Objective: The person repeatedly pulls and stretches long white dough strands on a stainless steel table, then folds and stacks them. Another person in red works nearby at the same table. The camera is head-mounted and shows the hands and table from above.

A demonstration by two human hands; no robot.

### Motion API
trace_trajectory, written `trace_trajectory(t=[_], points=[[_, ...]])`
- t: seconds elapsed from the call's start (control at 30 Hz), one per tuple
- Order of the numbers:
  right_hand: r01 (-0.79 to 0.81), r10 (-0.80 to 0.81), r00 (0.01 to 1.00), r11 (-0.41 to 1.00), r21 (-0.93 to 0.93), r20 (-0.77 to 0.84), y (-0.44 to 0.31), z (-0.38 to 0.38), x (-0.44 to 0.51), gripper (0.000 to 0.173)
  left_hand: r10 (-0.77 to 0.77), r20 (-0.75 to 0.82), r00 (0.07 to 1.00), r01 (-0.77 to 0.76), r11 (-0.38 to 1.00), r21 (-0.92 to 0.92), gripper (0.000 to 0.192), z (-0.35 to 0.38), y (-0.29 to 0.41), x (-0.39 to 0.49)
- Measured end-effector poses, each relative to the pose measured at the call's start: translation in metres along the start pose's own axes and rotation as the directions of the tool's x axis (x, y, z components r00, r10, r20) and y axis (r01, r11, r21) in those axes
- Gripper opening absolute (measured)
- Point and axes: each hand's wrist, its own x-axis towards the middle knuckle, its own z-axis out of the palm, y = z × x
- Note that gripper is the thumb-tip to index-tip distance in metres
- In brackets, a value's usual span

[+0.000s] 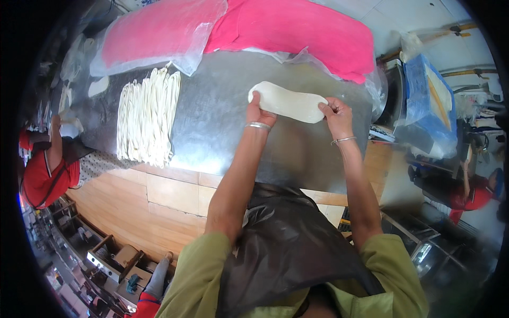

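A flat, elongated piece of white dough (289, 101) is stretched between my two hands above the metal worktable (210, 111). My left hand (259, 110) pinches its left end, thumb on top. At the other end, my right hand (337, 113) grips the dough's edge between thumb and fingers. Each wrist wears a metal bangle. To the left on the table lies a wide bundle of long dough strands (149, 117), side by side. A smaller flat dough piece (98, 86) rests beyond it.
Bright pink cloths (290, 31) with clear plastic sheeting (191, 59) cover the table's far side. A blue plastic-wrapped box (425, 107) stands at the right. One person in red (51, 175) handles dough at the table's left end; another person (471, 192) is at the far right.
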Motion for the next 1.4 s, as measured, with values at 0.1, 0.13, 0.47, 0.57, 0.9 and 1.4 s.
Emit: trace_trajectory(t=[0.1, 0.13, 0.47, 0.57, 0.9, 1.4], points=[[0.223, -0.367, 0.906, 0.836, -0.502, -0.209, 0.012, 0.007, 0.017, 0.023, 0.157, -0.153, 0.976, -0.133, 0.979, 0.158, 0.041, 0.002, -0.003, -0.002], [0.210, -0.486, 0.842, 0.694, -0.689, -0.233, 0.014, 0.017, 0.020, 0.026, 0.296, -0.219, 0.930, -0.226, 0.928, 0.295, 0.041, 0.004, -0.006, -0.004], [0.338, -0.347, 0.935, 0.934, -0.115, -0.068, -0.001, 0.129, -0.009, 0.037, 0.235, -0.163, 0.958, -0.116, 0.840, 0.530, 0.036, 0.037, -0.024, -0.037], [0.243, -0.226, 0.962, 0.965, 0.100, -0.151, 0.006, 0.119, -0.010, 0.033, 0.202, -0.101, 0.974, -0.063, 0.674, 0.736, 0.036, 0.039, -0.036, -0.041], [-0.030, 0.314, 0.907, 0.716, 0.698, -0.282, 0.029, 0.037, -0.028, 0.012, 0.588, -0.066, 0.806, 0.037, 0.061, 0.997, 0.042, 0.084, 0.016, 0.012], [-0.294, 0.196, 0.955, 0.525, 0.799, 0.223, 0.032, -0.047, -0.130, 0.040, -0.061, 0.217, 0.974, -0.124, 0.662, 0.739, 0.031, 0.140, -0.188, -0.019]])
